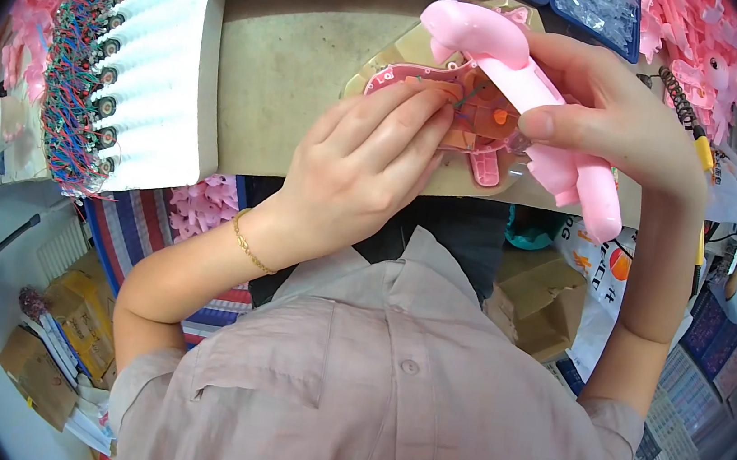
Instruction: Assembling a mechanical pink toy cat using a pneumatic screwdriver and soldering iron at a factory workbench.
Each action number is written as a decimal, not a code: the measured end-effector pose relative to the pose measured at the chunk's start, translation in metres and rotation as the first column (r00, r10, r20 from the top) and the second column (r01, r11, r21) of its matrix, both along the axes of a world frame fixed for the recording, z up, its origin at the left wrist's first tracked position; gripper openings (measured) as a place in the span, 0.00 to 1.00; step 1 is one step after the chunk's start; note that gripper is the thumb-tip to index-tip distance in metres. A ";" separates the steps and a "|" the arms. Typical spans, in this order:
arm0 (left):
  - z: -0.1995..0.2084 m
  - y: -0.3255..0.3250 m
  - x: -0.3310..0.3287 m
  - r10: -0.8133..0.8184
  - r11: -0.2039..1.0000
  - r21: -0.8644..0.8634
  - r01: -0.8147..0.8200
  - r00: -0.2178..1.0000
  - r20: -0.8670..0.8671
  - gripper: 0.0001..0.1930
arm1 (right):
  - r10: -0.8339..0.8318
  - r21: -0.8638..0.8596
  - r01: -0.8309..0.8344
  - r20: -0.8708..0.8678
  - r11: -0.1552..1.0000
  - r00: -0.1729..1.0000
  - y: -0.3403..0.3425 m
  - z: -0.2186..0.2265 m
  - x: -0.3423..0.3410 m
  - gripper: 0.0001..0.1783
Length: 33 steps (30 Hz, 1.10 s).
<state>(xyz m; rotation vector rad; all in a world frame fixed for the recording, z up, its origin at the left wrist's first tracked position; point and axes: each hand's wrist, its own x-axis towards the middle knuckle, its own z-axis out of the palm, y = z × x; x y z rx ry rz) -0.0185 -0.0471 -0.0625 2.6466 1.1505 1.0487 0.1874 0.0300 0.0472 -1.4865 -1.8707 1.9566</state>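
Note:
My right hand (623, 114) grips a glossy pink plastic shell half (522, 79), tilted above the work, thumb in front and fingers behind. Under it, another pink shell half (485, 168) lies open-side up in a translucent yellowish holder (355, 80) on the table. Inside that lower shell are an orange-brown circuit board (461, 138), thin wires and a round orange part (500, 116). My left hand (363, 161) reaches over the lower shell, its fingers pressed together at the board's upper left. Whatever sits between those fingertips is hidden.
A white foam tray (168, 71) stands left, with speakers and bundled coloured wires (77, 79) along it. Blue bins (590, 39) of clear plastic parts line the far edge. Pink shells (701, 63) are heaped far right, near a coiled black cord (675, 94). A cardboard box (537, 304) sits below.

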 end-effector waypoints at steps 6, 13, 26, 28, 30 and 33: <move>0.031 -0.019 0.004 0.071 0.997 0.059 -0.050 0.897 -0.436 0.19 | -0.024 -0.005 0.023 -0.076 1.000 0.997 -0.006 0.009 -0.011 0.31; 0.039 -0.032 0.030 0.079 0.972 0.169 0.164 0.447 -0.891 0.21 | 0.020 0.544 -0.195 0.311 0.816 0.950 -0.018 0.001 -0.027 0.35; -0.006 -0.027 -0.046 0.248 0.939 -0.275 -0.207 0.961 0.122 0.16 | 0.356 0.609 -0.604 0.488 0.514 0.797 -0.007 -0.023 -0.033 0.40; -0.017 -0.025 -0.042 0.245 0.948 -0.236 -0.212 0.962 0.123 0.17 | 0.315 0.696 -0.562 0.466 0.446 0.827 -0.010 -0.025 -0.036 0.32; -0.017 -0.026 -0.046 0.241 0.952 -0.222 -0.213 0.965 0.106 0.18 | 0.316 0.694 -0.562 0.465 0.450 0.827 -0.011 -0.026 -0.039 0.32; -0.017 -0.026 -0.047 0.221 0.958 -0.206 -0.198 0.970 0.097 0.18 | 0.310 0.698 -0.560 0.467 0.446 0.828 -0.013 -0.027 -0.040 0.33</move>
